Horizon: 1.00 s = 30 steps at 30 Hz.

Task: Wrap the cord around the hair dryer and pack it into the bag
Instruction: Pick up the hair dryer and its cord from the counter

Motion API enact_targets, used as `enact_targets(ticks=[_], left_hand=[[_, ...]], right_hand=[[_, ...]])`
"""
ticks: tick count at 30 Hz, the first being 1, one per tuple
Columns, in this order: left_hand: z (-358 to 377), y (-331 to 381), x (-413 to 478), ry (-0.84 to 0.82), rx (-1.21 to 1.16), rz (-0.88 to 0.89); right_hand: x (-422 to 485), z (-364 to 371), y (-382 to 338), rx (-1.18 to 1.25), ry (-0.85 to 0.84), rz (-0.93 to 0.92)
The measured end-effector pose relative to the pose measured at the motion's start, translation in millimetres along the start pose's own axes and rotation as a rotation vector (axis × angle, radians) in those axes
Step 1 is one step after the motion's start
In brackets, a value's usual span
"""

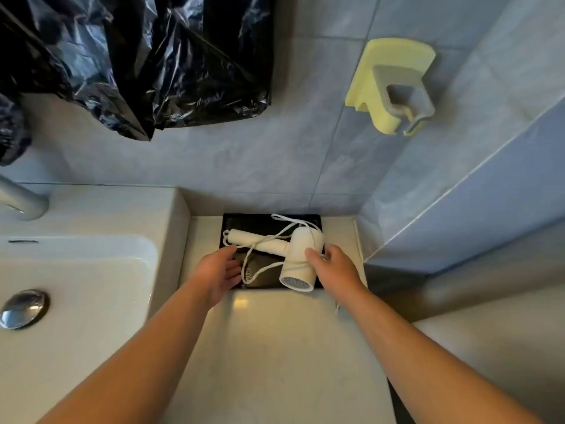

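The hair dryer [301,255], white, is lying in the centre of the frame on a black tray [244,217] that is sitting on the pale counter [275,347] against the tiled wall. Its handle is pointing toward the left of the frame and its mesh end is facing the lower edge of the tray. The cord [260,240], also white, is lying in loose loops over the handle and the tray floor, with one strand passing across the barrel. The right hand [334,264] is grasping the barrel, thumb lying on top and fingers curling round the far side. The left hand [218,272] is released, fingers straight and palm turned toward the dryer, just below the handle. Whether its fingertips are touching the cord cannot be told. The bag [146,56], black crinkled plastic, is hanging in the upper left of the frame, well apart from the dryer. A yellow wall holder [391,84] is sitting in the upper right. A white sink [76,270] with a metal drain plug [24,309] is occupying the left side, with a faucet [21,200] showing at the left edge.
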State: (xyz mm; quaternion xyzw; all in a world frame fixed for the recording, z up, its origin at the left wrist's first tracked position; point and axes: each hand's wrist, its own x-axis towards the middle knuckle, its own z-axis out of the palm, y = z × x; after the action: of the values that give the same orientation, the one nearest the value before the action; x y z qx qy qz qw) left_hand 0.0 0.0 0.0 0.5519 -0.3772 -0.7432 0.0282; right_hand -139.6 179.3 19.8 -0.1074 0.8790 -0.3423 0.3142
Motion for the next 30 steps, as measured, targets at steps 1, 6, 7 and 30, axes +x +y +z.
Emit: enact_targets(ticks=[1, 6, 7, 30], left_hand=[[3, 1, 2, -0.001, -0.011, -0.020], [16, 6, 20, -0.044, -0.030, -0.100], [20, 7, 23, -0.051, -0.036, -0.103], [46, 9, -70, -0.173, -0.131, 0.053]], right_hand=[[4, 1, -3, -0.016, -0.002, 0.037], [21, 2, -15, -0.023, -0.103, 0.262], [23, 3, -16, -0.020, -0.114, 0.281], [-52, -23, -11, 0.378, 0.076, 0.015]])
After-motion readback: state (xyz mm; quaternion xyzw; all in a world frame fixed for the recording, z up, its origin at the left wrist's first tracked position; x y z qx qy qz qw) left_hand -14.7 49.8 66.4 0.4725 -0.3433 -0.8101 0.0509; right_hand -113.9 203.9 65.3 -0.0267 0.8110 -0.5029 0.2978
